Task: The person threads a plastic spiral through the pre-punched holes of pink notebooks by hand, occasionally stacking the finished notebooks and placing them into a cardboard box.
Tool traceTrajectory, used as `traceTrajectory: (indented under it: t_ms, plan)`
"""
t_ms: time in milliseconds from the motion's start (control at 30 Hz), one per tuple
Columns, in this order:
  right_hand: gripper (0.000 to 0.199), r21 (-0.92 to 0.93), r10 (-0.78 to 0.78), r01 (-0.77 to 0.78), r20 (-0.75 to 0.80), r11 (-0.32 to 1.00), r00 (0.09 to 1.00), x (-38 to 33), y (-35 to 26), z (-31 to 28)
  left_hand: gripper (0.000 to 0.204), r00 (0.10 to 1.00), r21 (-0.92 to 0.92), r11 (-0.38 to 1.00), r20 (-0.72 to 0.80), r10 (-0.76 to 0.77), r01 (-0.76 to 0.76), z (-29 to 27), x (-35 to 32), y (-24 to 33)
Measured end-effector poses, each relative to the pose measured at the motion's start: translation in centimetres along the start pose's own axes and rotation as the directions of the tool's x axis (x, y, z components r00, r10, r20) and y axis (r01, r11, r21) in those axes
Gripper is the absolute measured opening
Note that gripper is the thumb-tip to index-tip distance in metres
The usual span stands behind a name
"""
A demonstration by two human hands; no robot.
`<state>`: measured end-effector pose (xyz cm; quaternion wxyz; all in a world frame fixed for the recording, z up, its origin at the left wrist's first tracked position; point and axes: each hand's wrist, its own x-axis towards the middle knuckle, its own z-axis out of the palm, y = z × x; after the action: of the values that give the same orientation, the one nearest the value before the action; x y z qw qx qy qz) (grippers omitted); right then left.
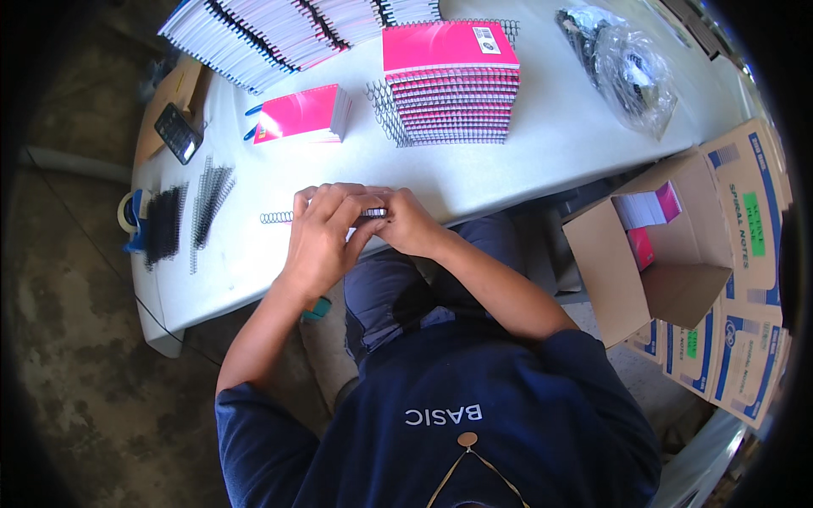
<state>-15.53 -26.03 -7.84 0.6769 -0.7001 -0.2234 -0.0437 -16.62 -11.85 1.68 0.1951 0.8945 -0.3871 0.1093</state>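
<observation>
Close to the front edge of the white table [474,182], my left hand [324,227] and my right hand [412,223] meet with fingers bent round a small spiral notebook. Only a thin strip of the notebook [373,212] shows between them; the fingers hide the rest. A wire coil [275,218] sticks out past the left hand. Beyond the hands lies a short stack of pink-covered pads [298,114], no coil visible on it. To its right rises a tall pile of pink spiral notebooks [449,46], coils jutting from its sides.
Loose dark coils [165,224] and thinner coils [212,199] lie at the left, by a blue tape dispenser [134,220] and a phone [178,133]. Bound stacks [229,46] line the back. A plastic bag [631,76] sits far right; an open carton [605,271] holds pink notebooks.
</observation>
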Motion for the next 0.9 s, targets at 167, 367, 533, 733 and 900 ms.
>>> traceTrajectory:
  t_ms: [167, 367, 533, 733, 900]
  plan:
    - [0.021, 0.213, 0.07, -0.075, 0.03, 0.974, 0.997, 0.0, -0.6, 0.2, 0.02, 0.994, -0.046, 0.999, 0.104, -0.01, 0.015, -1.5, 1.4, 0.5]
    - [0.022, -0.065, 0.175, -0.168, 0.133, 0.984, 0.976, 0.1, -2.2, -1.1, 0.02, 0.996, 0.151, 0.986, 0.075, 0.053, -0.064, -1.7, 2.2, 0.7]
    - [0.028, 0.016, -0.027, 0.027, 0.011, 1.0, 1.0, -0.2, -3.0, -2.1, 0.028, 0.997, 0.13, 0.988, -0.014, 0.081, -0.078, -3.4, 3.8, 1.7]
    - [0.027, -0.174, -0.457, 0.423, -0.307, 0.889, 0.834, 3.3, -10.4, -11.4, 0.028, 0.876, -0.005, 1.0, -0.482, 0.022, -0.028, -5.7, 9.6, 1.4]
    - [0.03, -0.399, -0.457, 0.363, -0.17, 0.842, 0.873, 4.7, -7.4, -19.0, 0.03, 0.812, -0.025, 0.991, -0.577, 0.091, -0.129, 2.9, 13.7, -1.7]
